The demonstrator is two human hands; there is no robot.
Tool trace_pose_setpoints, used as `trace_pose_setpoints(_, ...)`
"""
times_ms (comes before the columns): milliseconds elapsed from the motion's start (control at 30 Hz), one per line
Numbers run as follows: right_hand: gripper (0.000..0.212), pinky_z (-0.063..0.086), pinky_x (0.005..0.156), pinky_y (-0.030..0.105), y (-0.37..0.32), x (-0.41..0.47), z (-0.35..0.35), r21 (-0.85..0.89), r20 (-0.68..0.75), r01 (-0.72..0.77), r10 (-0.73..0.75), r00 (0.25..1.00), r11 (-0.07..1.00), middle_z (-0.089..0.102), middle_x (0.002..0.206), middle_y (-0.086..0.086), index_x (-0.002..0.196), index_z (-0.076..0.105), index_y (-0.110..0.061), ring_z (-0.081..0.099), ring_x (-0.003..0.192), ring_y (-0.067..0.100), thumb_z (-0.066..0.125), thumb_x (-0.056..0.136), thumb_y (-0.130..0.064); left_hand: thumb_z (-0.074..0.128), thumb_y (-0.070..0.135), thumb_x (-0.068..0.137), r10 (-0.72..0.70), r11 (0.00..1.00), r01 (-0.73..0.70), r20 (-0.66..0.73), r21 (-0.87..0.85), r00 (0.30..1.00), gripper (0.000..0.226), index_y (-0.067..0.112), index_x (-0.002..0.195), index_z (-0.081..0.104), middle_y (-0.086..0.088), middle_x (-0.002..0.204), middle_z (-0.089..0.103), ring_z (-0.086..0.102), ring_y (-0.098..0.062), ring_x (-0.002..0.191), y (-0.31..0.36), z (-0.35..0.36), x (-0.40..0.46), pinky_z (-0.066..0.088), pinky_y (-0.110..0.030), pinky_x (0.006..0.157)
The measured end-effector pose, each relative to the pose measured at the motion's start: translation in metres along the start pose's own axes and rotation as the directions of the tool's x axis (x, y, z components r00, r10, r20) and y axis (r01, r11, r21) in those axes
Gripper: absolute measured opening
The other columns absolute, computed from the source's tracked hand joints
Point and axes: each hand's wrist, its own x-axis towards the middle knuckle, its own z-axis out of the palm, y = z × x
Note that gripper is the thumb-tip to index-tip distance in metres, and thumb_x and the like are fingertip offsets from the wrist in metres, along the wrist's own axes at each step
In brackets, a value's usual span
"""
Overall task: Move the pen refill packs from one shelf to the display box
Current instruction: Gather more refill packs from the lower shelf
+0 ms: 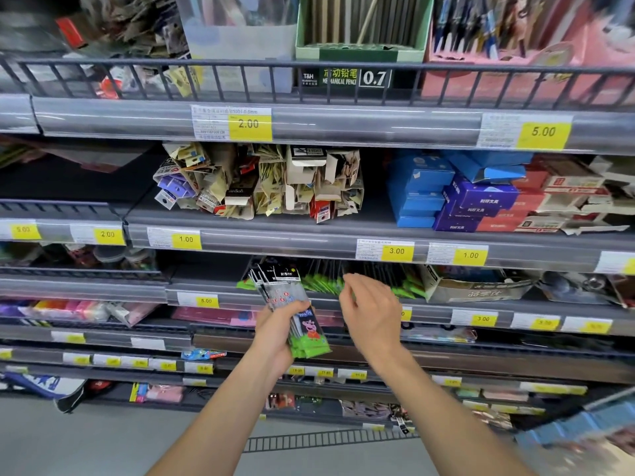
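A stationery shop shelving (343,125) with yellow price tags fills the view. The left hand (275,333) grips a fanned bundle of pen refill packs (292,304) in front of the shelf edge. More green-based packs (323,281) lie on the shelf behind, so I judge the collecting is only partly done. A worn cardboard box (477,286) to the right may be the display box. The right hand (369,310) reaches toward the shelf, fingers loosely curled, holding nothing.
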Motion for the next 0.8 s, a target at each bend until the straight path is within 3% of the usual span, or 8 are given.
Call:
trace_pose_setpoints(100, 0.019, 0.056, 0.098, 0.036, -0.025, -0.033, -0.014, 0.088, -0.017, 0.099, -0.098, 0.995, 0.991, 0.078, 0.106, 0.007, 0.105, 0.078, -0.005, 0.072, 0.107, 0.019, 0.062, 0.097, -0.012, 0.075, 0.006, 0.092, -0.012, 1.000, 0.013, 0.035, -0.023, 0.999, 0.040, 0.003, 0.131, 0.065, -0.027, 0.115, 0.076, 0.075, -0.039, 0.094, 0.001, 0.004, 0.000, 0.063, -0.053, 0.081)
trace_pose_setpoints(200, 0.019, 0.054, 0.100, 0.037, -0.045, -0.062, -0.025, 0.116, 0.050, 0.154, -0.160, 0.986, 0.981, 0.075, 0.111, 0.008, 0.105, 0.077, -0.004, 0.068, 0.115, 0.021, 0.061, 0.098, -0.013, 0.071, 0.026, 0.099, -0.035, 0.997, 0.039, 0.058, -0.069, 0.998, 0.044, -0.003, 0.132, 0.066, -0.030, 0.122, 0.073, 0.073, -0.036, 0.092, 0.001, 0.011, -0.003, 0.062, -0.045, 0.080)
trace_pose_setpoints(333, 0.013, 0.050, 0.105, 0.037, -0.049, -0.069, -0.038, 0.236, 0.123, 0.141, -0.173, 0.977, 0.961, 0.067, 0.114, 0.012, 0.104, 0.072, -0.002, 0.059, 0.126, 0.024, 0.063, 0.096, -0.004, 0.067, 0.055, 0.092, -0.099, 0.986, 0.126, 0.224, -0.109, 0.970, 0.069, 0.002, 0.135, 0.064, -0.021, 0.112, 0.068, 0.069, -0.031, 0.087, -0.003, 0.019, -0.010, 0.057, -0.046, 0.087)
trace_pose_setpoints(467, 0.010, 0.046, 0.109, 0.039, -0.042, -0.052, -0.056, 0.420, 0.199, 0.080, -0.177, 0.964, 0.904, 0.067, 0.114, 0.013, 0.097, 0.073, -0.001, 0.056, 0.131, 0.023, 0.063, 0.093, 0.000, 0.076, 0.025, 0.081, -0.097, 0.986, 0.138, 0.346, -0.096, 0.933, 0.051, 0.004, 0.126, 0.062, -0.016, 0.102, 0.069, 0.073, -0.025, 0.085, -0.008, 0.023, -0.015, 0.063, -0.039, 0.077)
trace_pose_setpoints(533, 0.011, 0.047, 0.108, 0.037, -0.041, -0.045, -0.068, 0.486, 0.226, -0.053, -0.067, 0.972, 0.872, 0.071, 0.115, 0.007, 0.098, 0.075, -0.003, 0.059, 0.128, 0.019, 0.065, 0.092, -0.004, 0.077, 0.018, 0.077, -0.112, 0.989, 0.139, 0.361, -0.049, 0.926, 0.055, 0.004, 0.128, 0.062, -0.014, 0.094, 0.069, 0.070, -0.025, 0.076, -0.010, 0.026, -0.019, 0.062, -0.035, 0.063)
trace_pose_setpoints(600, 0.016, 0.051, 0.100, 0.034, -0.041, -0.041, -0.081, 0.524, 0.248, -0.283, 0.174, 0.953, 0.803, 0.072, 0.113, -0.001, 0.104, 0.076, -0.011, 0.065, 0.116, 0.015, 0.068, 0.091, -0.008, 0.079, 0.017, 0.074, -0.121, 0.992, 0.124, 0.366, 0.017, 0.923, 0.058, 0.002, 0.128, 0.062, -0.019, 0.090, 0.070, 0.069, -0.030, 0.070, -0.013, 0.029, -0.024, 0.060, -0.038, 0.059)
trace_pose_setpoints(700, 0.027, 0.057, 0.081, 0.030, -0.039, -0.041, -0.100, 0.515, 0.379, -0.648, 0.529, 0.759, 0.561, 0.069, 0.099, -0.003, 0.109, 0.071, -0.027, 0.068, 0.092, 0.015, 0.076, 0.088, -0.010, 0.081, 0.014, 0.073, -0.100, 0.994, 0.081, 0.376, 0.066, 0.921, 0.066, -0.009, 0.131, 0.059, -0.033, 0.111, 0.073, 0.072, -0.037, 0.082, -0.021, 0.038, -0.031, 0.062, -0.048, 0.071)
trace_pose_setpoints(800, 0.028, 0.058, 0.078, 0.041, -0.032, -0.050, -0.119, 0.506, 0.485, -0.786, 0.637, 0.599, 0.354, 0.069, 0.085, 0.007, 0.107, 0.073, -0.030, 0.068, 0.087, 0.036, 0.080, 0.086, -0.012, 0.085, 0.013, 0.075, -0.106, 0.991, 0.062, 0.412, 0.120, 0.905, 0.066, -0.003, 0.134, 0.059, -0.028, 0.106, 0.075, 0.076, -0.037, 0.079, -0.032, 0.054, -0.041, 0.062, -0.044, 0.063)
